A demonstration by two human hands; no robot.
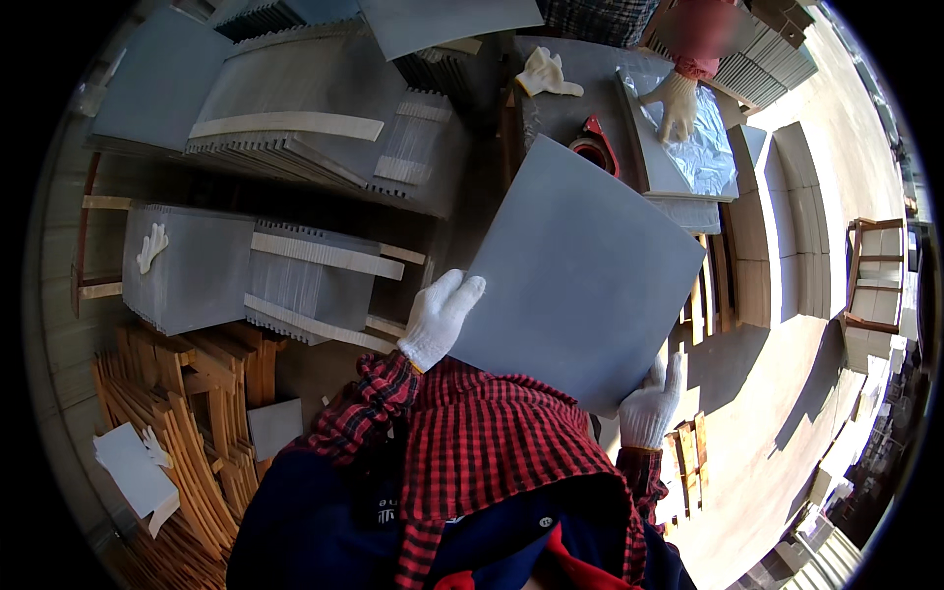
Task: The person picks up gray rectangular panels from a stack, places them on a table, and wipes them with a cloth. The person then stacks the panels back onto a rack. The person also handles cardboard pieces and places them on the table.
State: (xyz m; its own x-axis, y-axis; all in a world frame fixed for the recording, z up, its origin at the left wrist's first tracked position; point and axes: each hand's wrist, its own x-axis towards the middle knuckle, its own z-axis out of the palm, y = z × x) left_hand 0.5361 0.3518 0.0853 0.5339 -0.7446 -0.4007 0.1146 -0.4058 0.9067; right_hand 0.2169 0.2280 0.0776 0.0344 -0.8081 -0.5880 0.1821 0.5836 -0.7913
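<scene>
A large flat grey square panel (580, 275) is held tilted in front of my body, between my two white-gloved hands. My left hand (442, 317) grips its left edge, the fingertips lying on the upper face. At the lower right edge, my right hand (651, 405) holds the panel with fingers pointing up along the side; part of that grip is hidden. Beyond the panel's far corner, a red tape dispenser (602, 146) lies on a dark work table (560, 113).
Across the table, a co-worker's gloved hand (677, 103) rests on shiny plastic film (710, 162) over stacked panels. A loose white glove (547, 74) lies nearby. Grey panel stacks (192, 265) with pale strips stand left, above wooden slats (182, 423). Pale stacked blocks (757, 236) stand right.
</scene>
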